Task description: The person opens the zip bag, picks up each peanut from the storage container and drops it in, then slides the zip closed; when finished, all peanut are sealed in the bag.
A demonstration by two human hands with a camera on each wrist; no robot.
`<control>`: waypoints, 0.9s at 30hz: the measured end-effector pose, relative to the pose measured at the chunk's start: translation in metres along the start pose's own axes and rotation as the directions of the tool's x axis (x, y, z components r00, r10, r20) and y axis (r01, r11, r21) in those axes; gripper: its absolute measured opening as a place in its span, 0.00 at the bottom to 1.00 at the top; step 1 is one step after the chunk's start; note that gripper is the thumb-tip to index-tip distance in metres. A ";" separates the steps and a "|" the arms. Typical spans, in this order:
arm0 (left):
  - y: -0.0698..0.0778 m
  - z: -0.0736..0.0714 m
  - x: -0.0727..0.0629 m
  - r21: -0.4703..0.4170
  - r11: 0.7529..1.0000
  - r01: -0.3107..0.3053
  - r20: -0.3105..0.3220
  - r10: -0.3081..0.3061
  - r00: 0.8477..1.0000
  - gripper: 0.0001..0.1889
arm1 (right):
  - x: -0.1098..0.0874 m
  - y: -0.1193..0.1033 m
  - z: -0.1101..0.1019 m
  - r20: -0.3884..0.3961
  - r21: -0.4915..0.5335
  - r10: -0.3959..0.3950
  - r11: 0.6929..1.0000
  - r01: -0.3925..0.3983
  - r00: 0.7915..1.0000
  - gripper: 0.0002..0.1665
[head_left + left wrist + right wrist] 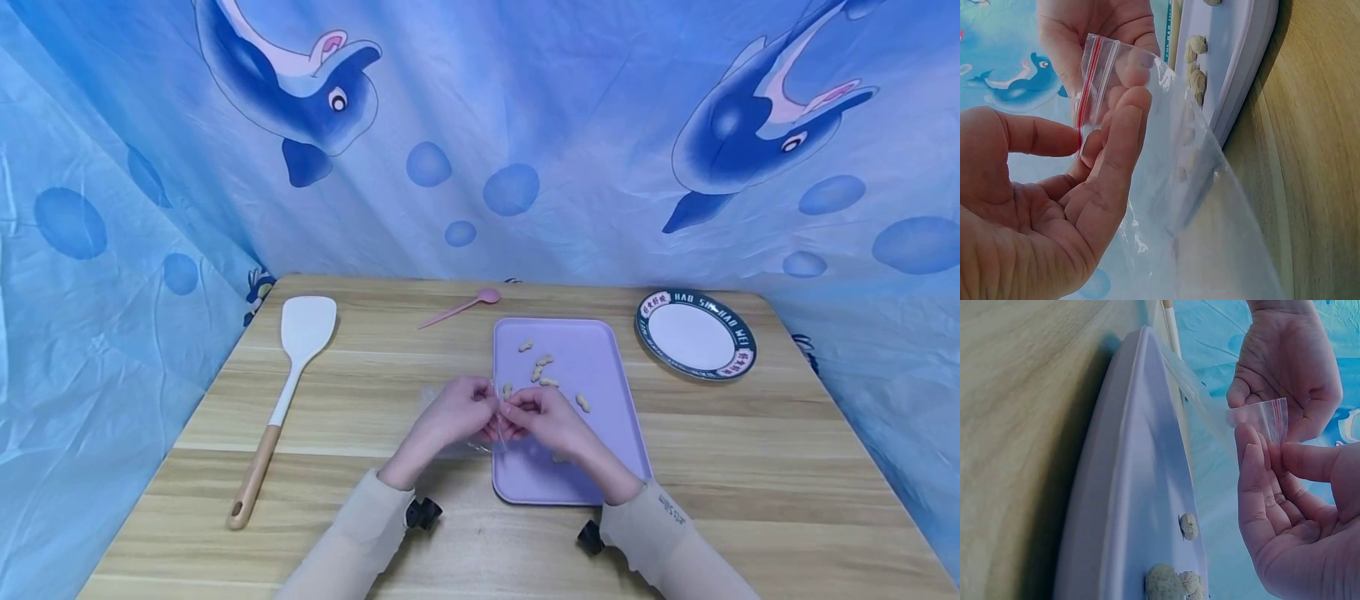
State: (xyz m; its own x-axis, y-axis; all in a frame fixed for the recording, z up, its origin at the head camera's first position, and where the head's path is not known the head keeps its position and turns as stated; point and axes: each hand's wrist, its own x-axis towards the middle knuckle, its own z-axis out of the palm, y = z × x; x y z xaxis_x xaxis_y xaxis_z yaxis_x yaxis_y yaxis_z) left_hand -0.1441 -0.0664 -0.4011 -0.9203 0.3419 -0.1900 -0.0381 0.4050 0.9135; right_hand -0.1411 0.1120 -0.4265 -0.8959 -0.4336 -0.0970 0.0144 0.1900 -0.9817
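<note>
Clear, thin plastic zip bag [1166, 187], red line along its zip edge, glossy, creased. It's over the left edge of a lavender rectangular tray [592, 346] holding tan unshelled peanuts [582, 403]. Left hand [459, 410] and right hand [549, 418] both pinch the zip edge, thumbs against fingers, narrow grip. Light wood-grain table [712, 467]; blue dolphin-print cloth backdrop [585, 242] at the far side. Zip edge sits up at the fingers; body slopes down and left. Long axis: cannot tell, outline partly hidden by hands.
</note>
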 end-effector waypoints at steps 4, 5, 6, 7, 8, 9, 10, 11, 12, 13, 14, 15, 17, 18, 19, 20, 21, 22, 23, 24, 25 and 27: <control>0.000 0.000 0.000 0.051 0.999 -0.013 -0.005 0.013 1.000 0.06 | -0.001 -0.001 0.000 -0.010 -0.005 -0.006 1.000 0.006 1.000 0.10; 0.000 0.000 -0.001 0.072 0.997 -0.016 -0.003 0.016 1.000 0.05 | -0.001 -0.002 0.000 -0.011 -0.008 -0.006 1.000 0.006 1.000 0.10; 0.000 -0.001 -0.001 0.093 0.995 -0.019 0.000 0.019 1.000 0.05 | -0.001 -0.002 0.000 -0.010 -0.009 -0.007 1.000 0.007 1.000 0.10; 0.000 -0.001 -0.001 0.105 0.994 -0.021 0.007 0.021 1.000 0.04 | -0.001 -0.002 -0.001 -0.011 -0.012 -0.010 1.000 0.010 1.000 0.10; 0.000 -0.001 -0.002 0.111 0.994 -0.022 0.015 0.021 1.000 0.04 | -0.001 -0.002 -0.001 -0.010 -0.013 -0.011 1.000 0.011 1.000 0.10; 0.001 -0.001 -0.002 0.117 0.993 -0.021 0.020 0.018 1.000 0.03 | -0.001 -0.003 -0.001 -0.009 -0.014 -0.013 1.000 0.013 1.000 0.10; 0.001 -0.001 -0.002 0.118 0.993 -0.019 0.025 0.016 1.000 0.03 | -0.001 -0.003 -0.001 -0.009 -0.016 -0.014 1.000 0.014 1.000 0.10; 0.001 -0.001 -0.002 0.117 0.993 -0.019 0.028 0.016 0.999 0.02 | -0.001 -0.003 -0.001 -0.009 -0.015 -0.013 1.000 0.012 1.000 0.10; 0.001 -0.001 -0.003 0.121 0.993 -0.019 0.026 0.016 1.000 0.02 | -0.001 -0.003 -0.001 -0.008 -0.015 -0.012 1.000 0.012 1.000 0.10; 0.002 -0.001 -0.003 0.129 0.992 -0.018 0.022 0.015 1.000 0.02 | -0.001 -0.003 -0.001 -0.008 -0.014 -0.011 1.000 0.011 1.000 0.10; 0.002 -0.001 -0.003 0.137 0.990 -0.020 0.016 0.018 1.000 0.02 | 0.000 -0.003 -0.001 -0.008 -0.012 -0.007 1.000 0.007 1.000 0.10; 0.002 -0.001 -0.004 0.153 0.988 -0.024 0.007 0.023 1.000 0.02 | 0.000 -0.003 -0.001 -0.008 -0.011 -0.005 1.000 0.005 1.000 0.10; 0.003 -0.001 -0.005 0.176 0.984 -0.031 -0.008 0.033 0.999 0.02 | 0.000 -0.003 -0.001 -0.009 -0.010 -0.001 1.000 0.001 1.000 0.10; 0.004 -0.001 -0.005 0.191 0.981 -0.033 -0.017 0.037 0.999 0.03 | 0.000 -0.004 -0.001 -0.008 -0.011 -0.004 1.000 0.004 1.000 0.10; 0.004 -0.001 -0.005 0.200 0.979 -0.037 -0.022 0.042 0.999 0.03 | -0.001 -0.004 -0.001 -0.009 -0.011 -0.004 1.000 0.004 1.000 0.10; 0.003 0.000 -0.005 0.202 0.979 -0.041 -0.027 0.048 0.999 0.04 | -0.001 -0.004 -0.001 -0.010 -0.012 -0.005 1.000 0.005 1.000 0.11; 0.003 0.000 -0.005 0.209 0.977 -0.043 -0.031 0.050 0.998 0.05 | -0.001 -0.004 -0.001 -0.011 -0.012 -0.007 1.000 0.007 1.000 0.11; 0.003 0.000 -0.005 0.207 0.977 -0.044 -0.033 0.052 0.998 0.05 | -0.001 -0.004 -0.001 -0.012 -0.012 -0.009 1.000 0.009 1.000 0.11; 0.003 0.000 -0.005 0.211 0.977 -0.044 -0.036 0.053 0.998 0.05 | -0.001 -0.004 -0.002 -0.013 -0.012 -0.010 1.000 0.010 1.000 0.11; 0.003 0.000 -0.005 0.211 0.976 -0.046 -0.038 0.055 0.998 0.06 | -0.001 -0.004 -0.002 -0.015 -0.010 -0.010 1.000 0.009 1.000 0.11; 0.003 0.000 -0.005 0.203 0.978 -0.047 -0.037 0.055 0.998 0.06 | -0.001 -0.004 -0.002 -0.017 -0.008 -0.007 1.000 0.006 1.000 0.11; 0.002 0.000 -0.005 0.190 0.981 -0.047 -0.031 0.054 0.998 0.06 | -0.001 -0.005 -0.002 -0.022 -0.009 0.000 1.000 0.000 1.000 0.11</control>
State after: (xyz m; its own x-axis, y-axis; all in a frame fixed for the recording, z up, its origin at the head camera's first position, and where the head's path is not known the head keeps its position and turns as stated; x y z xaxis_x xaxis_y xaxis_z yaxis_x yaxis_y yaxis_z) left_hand -0.1397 -0.0671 -0.3981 -0.9328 0.3366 -0.1289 0.0801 0.5421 0.8365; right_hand -0.1411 0.1129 -0.4214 -0.9053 -0.4145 -0.0933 0.0102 0.1984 -0.9801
